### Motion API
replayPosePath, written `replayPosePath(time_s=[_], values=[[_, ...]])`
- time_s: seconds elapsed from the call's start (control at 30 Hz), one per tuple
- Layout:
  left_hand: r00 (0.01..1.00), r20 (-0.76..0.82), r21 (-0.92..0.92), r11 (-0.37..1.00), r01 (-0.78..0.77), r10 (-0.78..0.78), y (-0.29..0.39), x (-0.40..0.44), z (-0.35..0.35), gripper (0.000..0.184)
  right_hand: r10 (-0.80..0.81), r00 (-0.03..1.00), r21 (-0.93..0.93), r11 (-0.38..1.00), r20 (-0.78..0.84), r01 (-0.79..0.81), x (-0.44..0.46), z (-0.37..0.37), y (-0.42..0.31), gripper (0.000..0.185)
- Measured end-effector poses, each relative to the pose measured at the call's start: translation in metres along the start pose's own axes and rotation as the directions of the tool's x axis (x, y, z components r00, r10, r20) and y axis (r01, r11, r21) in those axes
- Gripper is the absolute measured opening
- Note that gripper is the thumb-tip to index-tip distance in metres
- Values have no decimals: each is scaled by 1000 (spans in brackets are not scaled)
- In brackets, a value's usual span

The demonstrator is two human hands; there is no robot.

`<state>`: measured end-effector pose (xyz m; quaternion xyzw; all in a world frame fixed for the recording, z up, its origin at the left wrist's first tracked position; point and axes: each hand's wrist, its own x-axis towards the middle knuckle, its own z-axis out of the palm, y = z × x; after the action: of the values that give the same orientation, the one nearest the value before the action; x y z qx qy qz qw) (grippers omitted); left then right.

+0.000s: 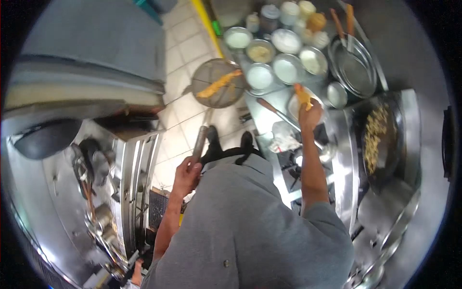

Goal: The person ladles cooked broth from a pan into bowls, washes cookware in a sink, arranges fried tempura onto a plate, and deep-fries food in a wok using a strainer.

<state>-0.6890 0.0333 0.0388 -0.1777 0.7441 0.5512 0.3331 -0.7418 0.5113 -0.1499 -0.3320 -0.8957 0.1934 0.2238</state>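
Note:
My left hand (186, 176) is wrapped around the handle of a round wire skimmer (202, 77), held out level over the floor. Across its mesh lies a long golden battered shrimp (214, 87), its orange tail toward the counter. My right hand (310, 115) pinches another battered shrimp (302, 95) above a white bowl (292, 107), partly hidden by the hand. Close to that hand, a ladle (281, 115) with a wooden grip rests on the counter, beside a crumpled plastic bag (284, 136).
Several metal bowls of ingredients (260, 76) and bottles (270, 17) crowd the counter. Two wooden-handled utensils sit in a metal pan (356, 72). A wok (385, 144) at right holds browned pieces. Another wok (48, 138) stands left. A person's hand (137, 274) shows at lower left.

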Motion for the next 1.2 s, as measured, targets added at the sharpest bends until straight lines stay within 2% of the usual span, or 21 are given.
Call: replayPosePath(time_s=[0.07, 0.1, 0.13, 0.17, 0.23, 0.27, 0.3, 0.33, 0.37, 0.4, 0.43, 0.47, 0.53, 0.57, 0.63, 0.73, 0.87, 0.97, 1.03, 1.13, 1.2], values=[[1000, 12, 9, 1000, 16, -16, 2, -3, -1, 32, -124, 992, 356, 929, 35, 104, -6, -11, -65, 34], [1000, -5, 37, 999, 0, 0, 4, -5, 2, 35, -180, 968, 505, 860, 174, 70, -12, -2, -89, 34], [1000, 18, 22, 1000, 6, -7, 7, -7, 1, 37, -301, 942, 604, 782, 148, 155, -21, -9, -132, 31], [1000, 10, 44, 999, -7, 6, 7, -8, 1, 38, -604, 794, 499, 709, 65, 498, -16, -11, -163, 28], [1000, 10, 75, 997, -17, 17, 5, -9, 0, 39, -775, 620, 472, 596, 124, 650, -10, -9, -217, 25], [1000, 3, 117, 993, -1, 0, 4, -9, -1, 39, -771, 625, 472, 599, 122, 646, -10, -4, -238, 25], [1000, -6, 159, 987, 15, -14, 3, -9, -2, 40, -610, 640, 323, 792, 468, 518, -11, 2, -258, 31], [1000, -8, 166, 986, 12, -11, -3, -7, -4, 40, -346, 583, 104, 908, 735, 406, -12, 6, -274, 39], [996, -18, 231, 970, -81, 87, -10, -7, -4, 41, -343, 587, 106, 910, 733, 400, -14, 9, -283, 39], [982, -18, 296, 939, -175, 189, -15, -5, -4, 41, -241, 617, 93, 961, 749, 261, -15, 11, -291, 46], [990, -19, 283, 951, -128, 139, -10, -7, -2, 41, -132, 631, 74, 990, 764, 117, -15, 12, -296, 54], [989, -8, 289, 948, -136, 145, -6, -7, 1, 41, -123, 640, 70, 992, 759, 109, -19, 21, -296, 54], [965, -36, 407, 886, -223, 259, 2, -8, 4, 40, 46, 701, 101, 981, 712, -167, -31, 44, -294, 62], [969, -37, 473, 858, -200, 246, 8, -8, 4, 39, 61, 706, 95, 979, 706, -180, -30, 46, -300, 62], [965, -12, 443, 866, -230, 262, -2, -1, -1, 38, 232, 629, 89, 896, 742, -435, -32, 48, -306, 63], [963, -6, 409, 879, -243, 269, -1, 5, -1, 38, 273, 643, 130, 852, 716, -507, -28, 43, -304, 64], [953, 82, 353, 885, -302, 293, -2, 18, -7, 40, 293, 723, 207, 831, 626, -516, -21, 22, -288, 63], [953, 110, 295, 906, -303, 283, 8, 23, -6, 39, 213, 841, 191, 919, 498, -346, -4, -22, -254, 58], [957, 121, 226, 931, -286, 264, 10, 26, -9, 38, 133, 866, 227, 936, 481, -270, 9, -38, -197, 55], [976, 127, 169, 966, -195, 175, 29, 19, -8, 37, 33, 918, 27, 998, 395, -48, 31, -49, -95, 48], [971, 123, 184, 957, -223, 203, 31, 19, -7, 37, 58, 889, -187, 982, 455, 31, 47, -57, -47, 49]])
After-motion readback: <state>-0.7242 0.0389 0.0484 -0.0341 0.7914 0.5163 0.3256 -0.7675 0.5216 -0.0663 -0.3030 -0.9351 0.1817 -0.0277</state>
